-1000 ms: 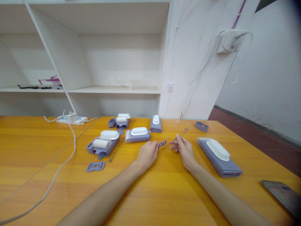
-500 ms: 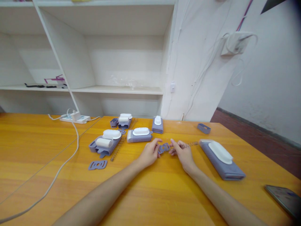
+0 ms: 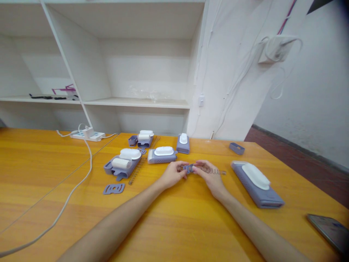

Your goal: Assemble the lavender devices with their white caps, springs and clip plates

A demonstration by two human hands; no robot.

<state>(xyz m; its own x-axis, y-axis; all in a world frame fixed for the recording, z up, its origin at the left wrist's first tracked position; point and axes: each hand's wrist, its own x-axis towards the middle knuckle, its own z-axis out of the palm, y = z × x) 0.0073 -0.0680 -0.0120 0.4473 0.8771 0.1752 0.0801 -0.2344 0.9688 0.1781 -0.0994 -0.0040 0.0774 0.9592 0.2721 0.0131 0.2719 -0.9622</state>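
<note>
My left hand and my right hand meet over the middle of the orange table. Between their fingertips they pinch a small flat purple plastic piece. A long thin metal spring sticks out to the right from my right fingers, level with the table. Both hands are closed in a pinch. A large purple case with a white oval top lies just right of my right hand.
Left of my hands lie several purple-and-white devices, a loose spring and a flat purple plate. A small purple frame sits far right. A power strip with white cable lies left; a phone lies bottom right.
My hands have come together. The purple piece in my left fingers now meets the spring, which has swung from pointing away to lying level and pointing right.
</note>
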